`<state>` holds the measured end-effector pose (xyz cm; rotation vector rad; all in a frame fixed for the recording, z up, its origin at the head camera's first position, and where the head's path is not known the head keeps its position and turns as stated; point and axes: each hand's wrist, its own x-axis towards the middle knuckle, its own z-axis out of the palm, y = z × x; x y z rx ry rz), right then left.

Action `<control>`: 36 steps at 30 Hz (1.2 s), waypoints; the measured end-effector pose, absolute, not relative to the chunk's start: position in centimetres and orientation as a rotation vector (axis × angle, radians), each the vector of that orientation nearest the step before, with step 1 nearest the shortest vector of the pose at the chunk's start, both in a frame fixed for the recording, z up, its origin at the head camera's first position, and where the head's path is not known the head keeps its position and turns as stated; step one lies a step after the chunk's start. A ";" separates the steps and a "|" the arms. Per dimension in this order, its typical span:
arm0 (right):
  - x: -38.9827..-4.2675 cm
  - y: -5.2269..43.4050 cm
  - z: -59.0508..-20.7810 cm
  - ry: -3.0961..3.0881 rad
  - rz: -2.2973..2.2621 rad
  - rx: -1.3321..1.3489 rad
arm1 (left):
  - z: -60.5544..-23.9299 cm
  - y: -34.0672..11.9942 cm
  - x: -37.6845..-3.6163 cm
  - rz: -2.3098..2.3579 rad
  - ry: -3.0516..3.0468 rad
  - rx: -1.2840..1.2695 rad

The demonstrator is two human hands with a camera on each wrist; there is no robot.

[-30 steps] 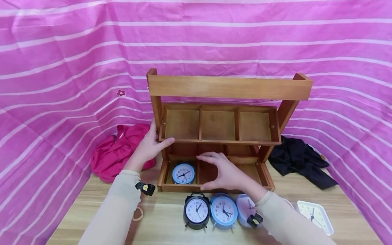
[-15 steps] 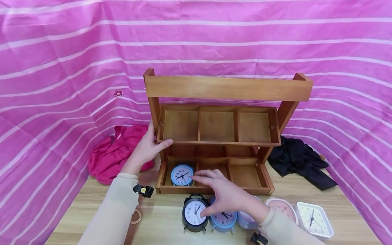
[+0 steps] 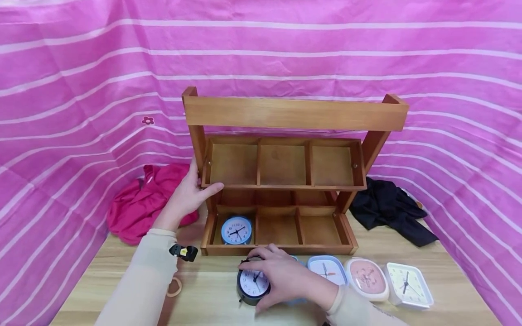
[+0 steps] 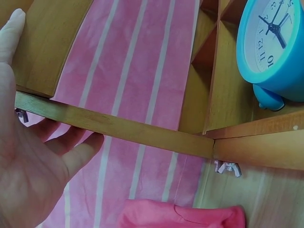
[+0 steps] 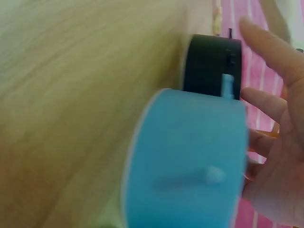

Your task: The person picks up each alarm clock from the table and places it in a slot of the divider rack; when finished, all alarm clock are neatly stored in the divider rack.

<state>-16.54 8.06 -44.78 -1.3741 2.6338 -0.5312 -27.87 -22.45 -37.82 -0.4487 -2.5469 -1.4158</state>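
A two-tier wooden shelf with divided trays stands in the middle of the head view. My left hand grips its left side post, fingers behind and thumb at the upper tray's front. A round blue alarm clock leans in the lower left compartment. In front of the shelf, my right hand reaches over a black alarm clock, thumb and fingers spread about its right side. A second blue alarm clock is close under that palm in the right wrist view, mostly hidden in the head view.
To the right stand a light-blue-rimmed clock, a pink-faced clock and a white square clock. Pink cloth lies left of the shelf, black cloth right. A small tan ring lies near my left forearm.
My right hand has come down from the lower tray to the black alarm clock in front. The left hand keeps its hold on the post; the view has shifted slightly.
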 end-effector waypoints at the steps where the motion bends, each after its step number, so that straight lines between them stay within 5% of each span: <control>1: -16.6 7.9 -44.9 2.630 -0.523 -1.375 | -37.7 -22.5 -27.8 -1.410 -2.551 -0.447; 36: -16.9 7.6 -45.3 2.589 -0.634 -1.295 | -37.6 -22.6 -27.7 -1.412 -2.560 -0.432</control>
